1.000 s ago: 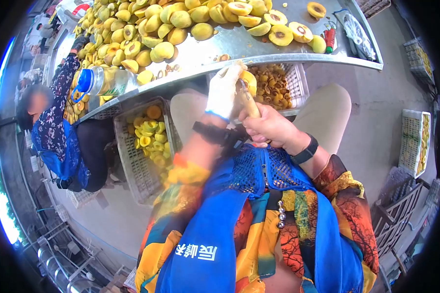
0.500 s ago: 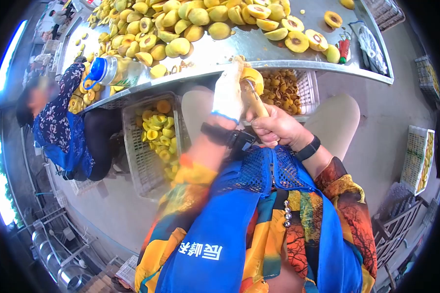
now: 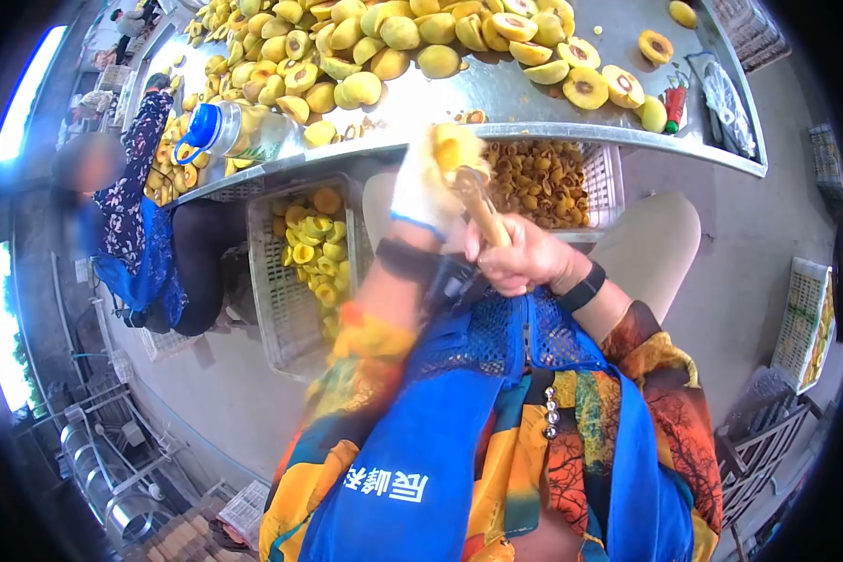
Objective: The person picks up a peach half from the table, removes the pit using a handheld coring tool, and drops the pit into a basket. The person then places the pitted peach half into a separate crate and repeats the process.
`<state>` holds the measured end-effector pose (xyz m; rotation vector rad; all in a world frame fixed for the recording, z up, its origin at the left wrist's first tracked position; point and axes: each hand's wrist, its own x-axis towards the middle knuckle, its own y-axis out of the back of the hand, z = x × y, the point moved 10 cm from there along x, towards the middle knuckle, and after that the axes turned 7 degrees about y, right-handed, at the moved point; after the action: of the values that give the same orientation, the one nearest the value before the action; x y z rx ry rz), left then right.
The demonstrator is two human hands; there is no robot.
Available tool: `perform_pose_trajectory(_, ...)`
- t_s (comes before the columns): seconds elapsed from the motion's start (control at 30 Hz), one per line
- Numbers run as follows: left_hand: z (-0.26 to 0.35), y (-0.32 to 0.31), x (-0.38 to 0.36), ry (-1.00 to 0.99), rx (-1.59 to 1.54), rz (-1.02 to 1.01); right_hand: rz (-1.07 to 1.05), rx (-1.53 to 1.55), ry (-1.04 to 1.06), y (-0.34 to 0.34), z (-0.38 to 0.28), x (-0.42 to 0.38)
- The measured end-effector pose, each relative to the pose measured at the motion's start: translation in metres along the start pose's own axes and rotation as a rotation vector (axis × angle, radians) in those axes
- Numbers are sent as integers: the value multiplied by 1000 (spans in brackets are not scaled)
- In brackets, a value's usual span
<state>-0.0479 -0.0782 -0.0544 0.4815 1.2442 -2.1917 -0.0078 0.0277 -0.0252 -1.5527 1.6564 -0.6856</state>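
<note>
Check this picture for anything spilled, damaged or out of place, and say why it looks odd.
Small brown scraps lie loose on the table by its near edge, which looks untidy because similar pieces are gathered in the white crate below. Nothing else stands out.

We count two hands: one gloved left hand (image 3: 421,187), one bare right hand (image 3: 526,260). One tool (image 3: 484,214), one fruit piece (image 3: 456,147) at the hands. One table (image 3: 525,101): one bottle (image 3: 255,131) left, one plastic bag (image 3: 721,98) and one red-and-green object (image 3: 674,105) right; fruit pile (image 3: 361,91) too dense for us to count. Two crates by the table's near edge: one left crate (image 3: 276,328), one right crate (image 3: 609,178). At least two more crates right: one near (image 3: 794,318), one far (image 3: 825,157). Two wristbands (image 3: 585,286). One co-worker (image 3: 126,225) left, at least one more person (image 3: 129,23) far left.
</note>
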Motion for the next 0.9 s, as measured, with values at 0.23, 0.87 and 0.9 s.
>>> perform_pose_trajectory(0.23,169,130,-100,-689,1092,814,474,-1169,485,103,-38,-25)
perform_pose_trajectory(0.87,147,18,46,-192,786,30,638,-1295,302,40,-67,-31)
perform_pose_trajectory(0.9,133,-1,23,-203,399,-193,647,-1213,325,45,-65,-27)
